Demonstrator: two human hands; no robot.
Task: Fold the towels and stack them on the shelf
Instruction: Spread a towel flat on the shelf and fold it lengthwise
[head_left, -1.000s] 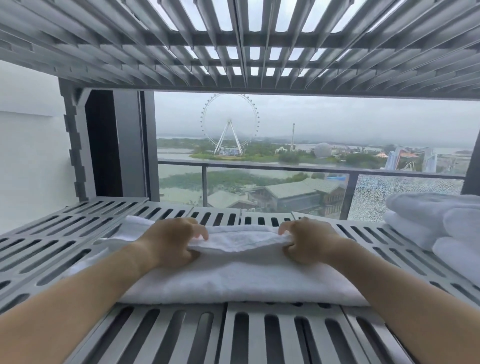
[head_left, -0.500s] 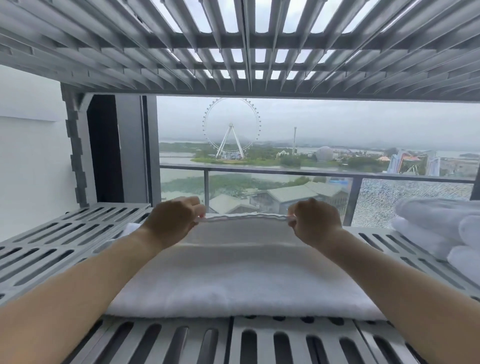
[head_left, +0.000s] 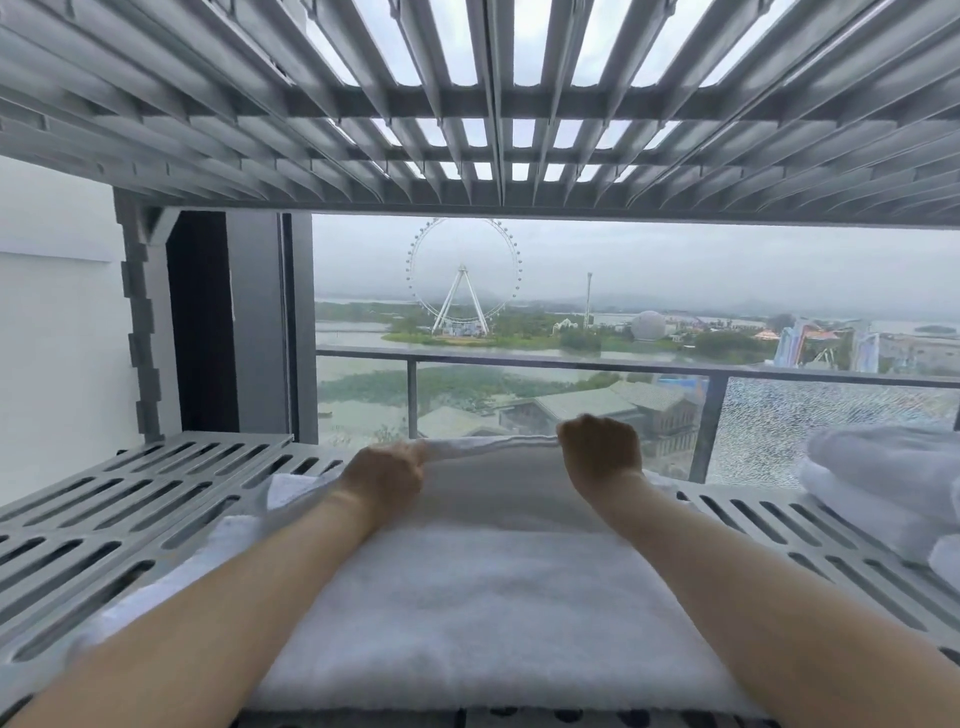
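Note:
A white towel (head_left: 483, 603) lies across the grey slatted shelf (head_left: 130, 499) in front of me. Its far edge is lifted off the shelf and stretched taut between both hands. My left hand (head_left: 384, 475) pinches that edge at the left, fingers closed on the cloth. My right hand (head_left: 600, 441) grips it at the right, a little higher. Part of the towel spreads out to the left under my left forearm. A pile of folded white towels (head_left: 883, 488) rests on the same shelf at the far right.
Another slatted shelf (head_left: 467, 104) hangs low overhead. A grey notched upright post (head_left: 140, 332) stands at the back left beside a white wall. Behind the shelf is a window with a balcony railing (head_left: 519, 361).
Both hands have raised the towel's far edge from the shelf and drawn it up and toward me. The view has moved closer to the towel.

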